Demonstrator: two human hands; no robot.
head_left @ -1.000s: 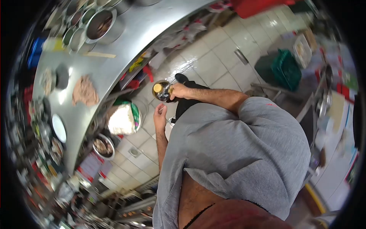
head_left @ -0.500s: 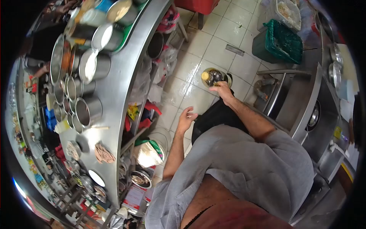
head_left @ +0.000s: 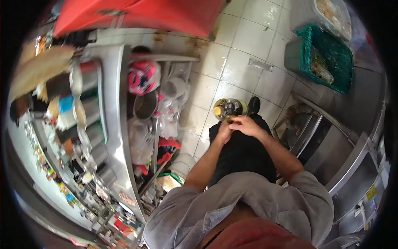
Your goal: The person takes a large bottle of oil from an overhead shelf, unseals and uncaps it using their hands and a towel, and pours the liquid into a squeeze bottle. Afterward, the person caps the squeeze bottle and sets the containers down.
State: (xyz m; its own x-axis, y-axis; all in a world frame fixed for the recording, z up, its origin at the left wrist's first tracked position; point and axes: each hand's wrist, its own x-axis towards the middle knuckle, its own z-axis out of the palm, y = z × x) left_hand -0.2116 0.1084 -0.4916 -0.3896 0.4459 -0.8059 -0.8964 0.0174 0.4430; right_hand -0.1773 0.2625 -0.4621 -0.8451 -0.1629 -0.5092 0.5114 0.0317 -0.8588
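My left hand (head_left: 225,133) and my right hand (head_left: 245,125) meet in front of my body, fingers closed and touching. Just beyond them is a large rounded bottle (head_left: 233,107) with a yellow cap (head_left: 217,111) and dark contents, seen from above. My right fingers curl at the bottle's near side, their grip partly hidden. A small yellowish-brown bit (head_left: 229,119) shows at the fingertips; what it is I cannot make out. The left fingertips press in beside it, and what they hold is hidden. One black shoe (head_left: 253,105) shows to the right of the bottle.
A steel counter (head_left: 112,91) with pots stands left, above a shelf of plastic bags (head_left: 141,141). Beyond is a red covered surface (head_left: 141,16). A green lined bin (head_left: 296,54) and a steel sink unit (head_left: 352,166) are right. Floor tiles (head_left: 236,41) look wet.
My left hand, earlier apart with spread fingers, has come to meet the right hand and closed. The view has turned; the red surface is now much more visible.
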